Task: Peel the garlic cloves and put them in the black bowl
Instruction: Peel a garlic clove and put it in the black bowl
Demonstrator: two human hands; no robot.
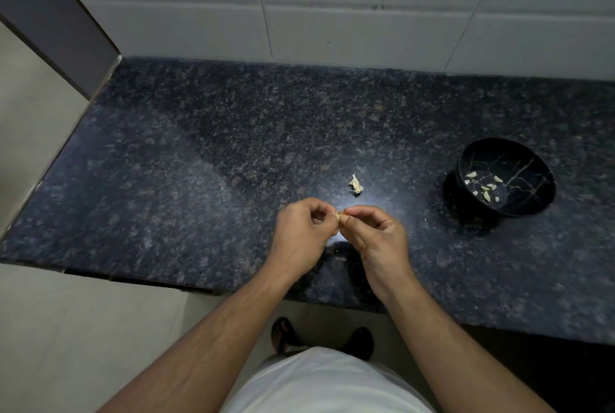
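A small pale garlic clove (339,215) is pinched between the fingertips of both hands above the dark granite counter (199,179). My left hand (304,233) curls its fingers round one side of it. From the other side, my right hand (372,236) pinches it with thumb and forefinger. A bit of garlic with loose skin (356,184) lies on the counter just beyond the hands. The black bowl (532,193) with pale vein lines stands at the right and holds several peeled cloves (484,186).
A white tiled wall (332,13) runs along the back of the counter. The counter's left end meets a grey wall panel (60,13). Its front edge (166,283) runs below my forearms, with the floor and my feet beneath.
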